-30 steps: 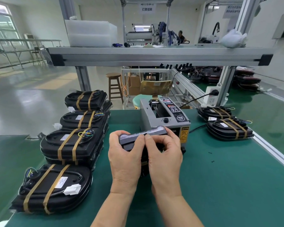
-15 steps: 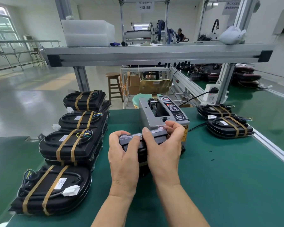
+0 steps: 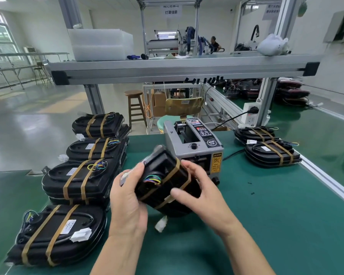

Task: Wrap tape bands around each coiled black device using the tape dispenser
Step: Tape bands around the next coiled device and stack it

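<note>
Coiled black device (image 3: 163, 181) tilted in air, 6 o'clock of tape dispenser (image 3: 195, 147). Left hand (image 3: 127, 201) curled round its left end; right hand (image 3: 203, 195) grips right edge. Two tape bands (image 3: 168, 175) on: wrap likely ending. Next: press ends flat, place with taped stack (image 3: 77, 181), 9 o'clock.

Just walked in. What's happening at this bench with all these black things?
A person is strapping coiled black units with brown tape. The left hand and right hand both grip one black device, tilted above the green bench just in front of the grey tape dispenser. Tape bands already cross it. Finished stacks line the left side, and a banded pair lies to the right.
</note>
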Demonstrator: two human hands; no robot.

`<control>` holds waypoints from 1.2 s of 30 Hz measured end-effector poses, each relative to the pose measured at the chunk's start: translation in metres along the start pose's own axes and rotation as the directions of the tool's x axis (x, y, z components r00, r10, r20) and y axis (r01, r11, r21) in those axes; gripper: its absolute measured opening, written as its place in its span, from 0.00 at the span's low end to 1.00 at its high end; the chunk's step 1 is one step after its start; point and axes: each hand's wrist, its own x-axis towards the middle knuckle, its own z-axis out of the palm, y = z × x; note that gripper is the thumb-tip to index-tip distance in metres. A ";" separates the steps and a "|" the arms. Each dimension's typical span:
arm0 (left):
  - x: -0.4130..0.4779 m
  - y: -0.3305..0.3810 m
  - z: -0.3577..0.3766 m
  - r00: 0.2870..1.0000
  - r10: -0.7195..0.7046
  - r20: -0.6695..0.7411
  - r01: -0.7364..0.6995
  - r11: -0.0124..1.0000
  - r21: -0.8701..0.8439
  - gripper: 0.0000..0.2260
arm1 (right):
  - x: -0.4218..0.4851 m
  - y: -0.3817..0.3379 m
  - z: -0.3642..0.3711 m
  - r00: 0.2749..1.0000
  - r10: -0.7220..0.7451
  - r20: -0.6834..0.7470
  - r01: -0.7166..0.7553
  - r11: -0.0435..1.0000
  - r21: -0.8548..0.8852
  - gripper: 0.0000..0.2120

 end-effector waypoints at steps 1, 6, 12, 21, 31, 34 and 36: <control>0.000 -0.002 -0.003 0.997 -0.065 0.029 0.067 0.997 -0.046 0.20 | -0.001 0.003 -0.004 1.000 -0.007 -0.008 0.006 0.997 -0.082 0.34; -0.004 -0.014 -0.012 0.977 -0.201 0.066 0.208 0.969 -0.130 0.22 | 0.000 0.002 -0.017 0.996 -0.070 -0.063 0.062 0.992 -0.113 0.29; 0.002 -0.006 -0.025 0.988 0.011 0.154 -0.035 0.988 0.152 0.15 | 0.001 -0.007 -0.031 0.990 -0.128 -0.062 0.097 0.926 -0.365 0.31; 0.001 -0.020 -0.046 0.895 -0.067 0.441 -0.150 0.886 0.439 0.28 | 0.000 -0.002 -0.034 0.995 -0.085 0.054 0.100 0.787 -0.609 0.30; 0.002 -0.015 -0.053 0.878 -0.089 0.470 -0.137 0.895 0.424 0.23 | 0.035 0.024 -0.049 0.766 0.468 -0.441 -0.380 0.883 0.276 0.05; 0.003 -0.012 -0.056 0.883 -0.089 0.460 -0.132 0.895 0.426 0.23 | 0.042 0.024 -0.044 0.751 0.502 -0.429 -0.388 0.861 0.328 0.03; 0.004 -0.009 -0.060 0.890 -0.080 0.450 -0.133 0.896 0.423 0.23 | 0.045 0.025 -0.040 0.737 0.508 -0.446 -0.377 0.857 0.352 0.04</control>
